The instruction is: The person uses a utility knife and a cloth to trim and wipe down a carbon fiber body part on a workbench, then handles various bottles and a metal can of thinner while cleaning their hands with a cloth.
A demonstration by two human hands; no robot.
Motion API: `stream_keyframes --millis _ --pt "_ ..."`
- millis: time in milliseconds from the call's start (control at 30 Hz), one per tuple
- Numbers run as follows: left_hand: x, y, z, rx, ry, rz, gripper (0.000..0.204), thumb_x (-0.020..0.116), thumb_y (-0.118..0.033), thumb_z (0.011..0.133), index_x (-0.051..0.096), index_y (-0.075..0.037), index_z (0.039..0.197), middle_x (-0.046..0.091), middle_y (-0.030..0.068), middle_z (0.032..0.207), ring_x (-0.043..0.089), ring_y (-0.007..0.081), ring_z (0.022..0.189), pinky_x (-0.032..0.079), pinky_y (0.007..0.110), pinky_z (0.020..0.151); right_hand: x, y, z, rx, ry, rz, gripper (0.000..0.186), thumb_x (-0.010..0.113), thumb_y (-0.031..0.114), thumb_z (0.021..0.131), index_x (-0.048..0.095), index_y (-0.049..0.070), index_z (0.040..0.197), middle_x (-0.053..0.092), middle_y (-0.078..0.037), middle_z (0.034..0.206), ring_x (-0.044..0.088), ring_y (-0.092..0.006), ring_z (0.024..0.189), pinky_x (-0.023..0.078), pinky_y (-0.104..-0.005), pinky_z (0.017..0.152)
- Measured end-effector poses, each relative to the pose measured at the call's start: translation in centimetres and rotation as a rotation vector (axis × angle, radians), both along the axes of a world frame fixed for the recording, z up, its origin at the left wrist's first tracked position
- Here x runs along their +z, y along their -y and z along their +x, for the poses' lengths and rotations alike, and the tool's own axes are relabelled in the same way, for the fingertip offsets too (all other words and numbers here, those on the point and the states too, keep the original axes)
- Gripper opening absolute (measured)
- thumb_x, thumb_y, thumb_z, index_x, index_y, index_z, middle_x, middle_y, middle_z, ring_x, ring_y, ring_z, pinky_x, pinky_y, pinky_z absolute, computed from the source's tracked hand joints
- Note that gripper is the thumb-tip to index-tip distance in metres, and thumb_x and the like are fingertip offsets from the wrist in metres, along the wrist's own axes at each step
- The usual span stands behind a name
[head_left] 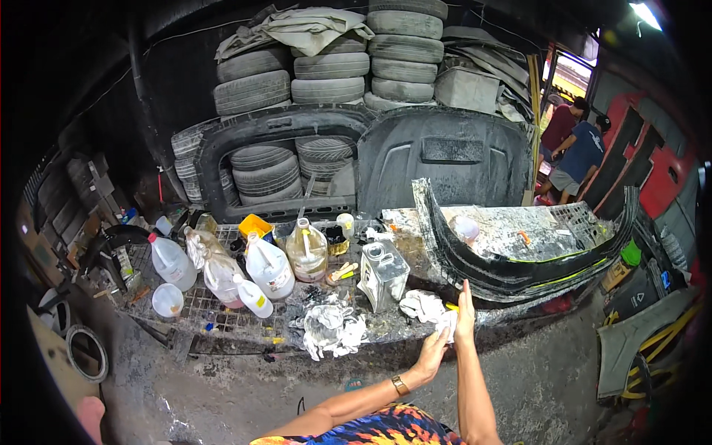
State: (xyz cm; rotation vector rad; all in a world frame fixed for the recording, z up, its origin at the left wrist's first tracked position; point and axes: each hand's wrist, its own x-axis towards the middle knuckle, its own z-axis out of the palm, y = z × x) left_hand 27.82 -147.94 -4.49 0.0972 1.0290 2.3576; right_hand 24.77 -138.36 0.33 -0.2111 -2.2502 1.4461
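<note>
My left hand (pixel 430 355), with a gold watch on its wrist, has its fingers stretched out, their tips against the palm side of my right hand (pixel 465 317). My right hand is flat and upright, fingers straight and together. Just beyond the fingertips, a crumpled white rag (pixel 421 305) lies at the bench's front edge, one end reaching close to both hands. Whether the hands touch the rag is hard to see. A smudged metal can (pixel 383 276) stands left of the rag. A black curved car bumper (pixel 512 274) rests on the bench to the right.
On the grimy bench (pixel 289 326) stand several plastic jugs (pixel 268 268), a white bottle (pixel 253 297) and a tub (pixel 167 300). Stained rags (pixel 330 326) lie at its front edge. Behind are a car hood (pixel 445 159) and stacked tires (pixel 330 78). Two people (pixel 582 152) are at back right.
</note>
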Motion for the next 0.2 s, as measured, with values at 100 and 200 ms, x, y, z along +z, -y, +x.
stream_keyframes --millis 100,200 --pt "0.3 0.7 -1.4 0.018 0.049 -0.035 0.031 0.044 -0.025 0.098 0.052 -0.003 0.118 0.055 0.0037 0.117 0.05 0.0107 0.107 0.038 0.031 0.096 -2.0 1.6 -1.3 -0.108 -0.064 -0.093 0.058 0.031 0.031 0.098 0.015 -0.004 0.143 0.012 -0.019 0.151 0.008 -0.0264 0.14 0.008 -0.0342 0.112" --pt "-0.8 1.9 -4.0 0.022 0.024 0.104 0.033 0.044 -0.024 0.098 0.05 -0.002 0.121 0.054 0.0034 0.119 0.049 0.0111 0.11 0.036 0.028 0.097 -3.5 4.5 -0.6 -0.121 -0.062 -0.072 0.059 0.029 0.032 0.099 0.013 -0.004 0.143 0.01 -0.02 0.151 0.006 -0.0272 0.141 0.009 -0.0341 0.112"
